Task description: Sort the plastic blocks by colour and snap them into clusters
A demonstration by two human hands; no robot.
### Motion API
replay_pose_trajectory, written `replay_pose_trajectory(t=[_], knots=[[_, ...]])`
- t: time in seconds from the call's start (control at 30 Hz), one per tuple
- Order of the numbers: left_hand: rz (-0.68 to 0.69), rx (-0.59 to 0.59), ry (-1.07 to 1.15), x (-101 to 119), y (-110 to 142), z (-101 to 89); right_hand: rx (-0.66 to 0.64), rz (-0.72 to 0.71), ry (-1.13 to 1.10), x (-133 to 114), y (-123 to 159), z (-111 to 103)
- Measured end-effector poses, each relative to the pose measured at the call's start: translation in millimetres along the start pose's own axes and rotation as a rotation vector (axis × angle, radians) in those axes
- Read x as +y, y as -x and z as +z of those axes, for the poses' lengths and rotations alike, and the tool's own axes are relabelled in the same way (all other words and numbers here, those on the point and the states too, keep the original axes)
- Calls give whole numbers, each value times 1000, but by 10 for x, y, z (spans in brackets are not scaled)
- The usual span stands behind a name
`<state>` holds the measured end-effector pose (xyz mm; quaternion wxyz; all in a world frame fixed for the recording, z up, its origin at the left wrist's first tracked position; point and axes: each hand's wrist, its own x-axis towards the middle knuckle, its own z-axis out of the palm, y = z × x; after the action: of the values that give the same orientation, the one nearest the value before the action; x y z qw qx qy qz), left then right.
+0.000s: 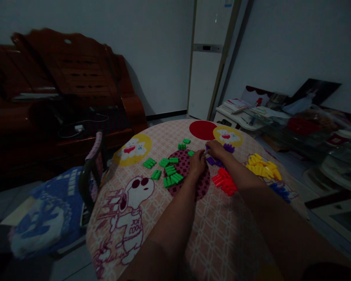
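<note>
My left hand is closed over the dark red checked circle in the middle of the round table, its fingertips pinched around something too small to make out. Close beside it, my right hand pinches a small purple plastic piece, and the fingertips of both hands nearly meet. More purple pieces lie around the right hand, some partly hidden under it. Left of my hands, green plastic pieces are scattered in small groups. Red pieces form a heap below my right wrist.
Yellow pieces and blue pieces are piled beyond my right forearm. A patterned cloth covers the table. At left stands a chair with a blue bag. A cluttered glass-topped cabinet runs along the right.
</note>
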<state>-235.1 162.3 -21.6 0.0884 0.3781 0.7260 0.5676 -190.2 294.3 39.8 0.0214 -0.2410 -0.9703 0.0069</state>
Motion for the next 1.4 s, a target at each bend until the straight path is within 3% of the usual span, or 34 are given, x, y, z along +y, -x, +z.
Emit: replay_pose_trajectory(t=[0.17,0.33,0.57,0.77,0.9,1.1,1.4], knots=[[3,3,-16,-10,-10,24,70,72,-29,157,-8,-73],[-22,-3,-31,-6,-10,32,123,93,-110,551,144,-189],[-29,-27,-57,23,-2,26,2,252,52,912,480,-127],[-42,-38,-77,77,11,-9,-72,225,142,962,535,-160],[-50,-51,-90,101,21,-24,52,259,-4,982,448,-161],[-43,-44,-69,78,15,-17,208,195,-207,912,404,-50],[-20,-37,-44,8,5,20,169,140,9,771,453,-55]])
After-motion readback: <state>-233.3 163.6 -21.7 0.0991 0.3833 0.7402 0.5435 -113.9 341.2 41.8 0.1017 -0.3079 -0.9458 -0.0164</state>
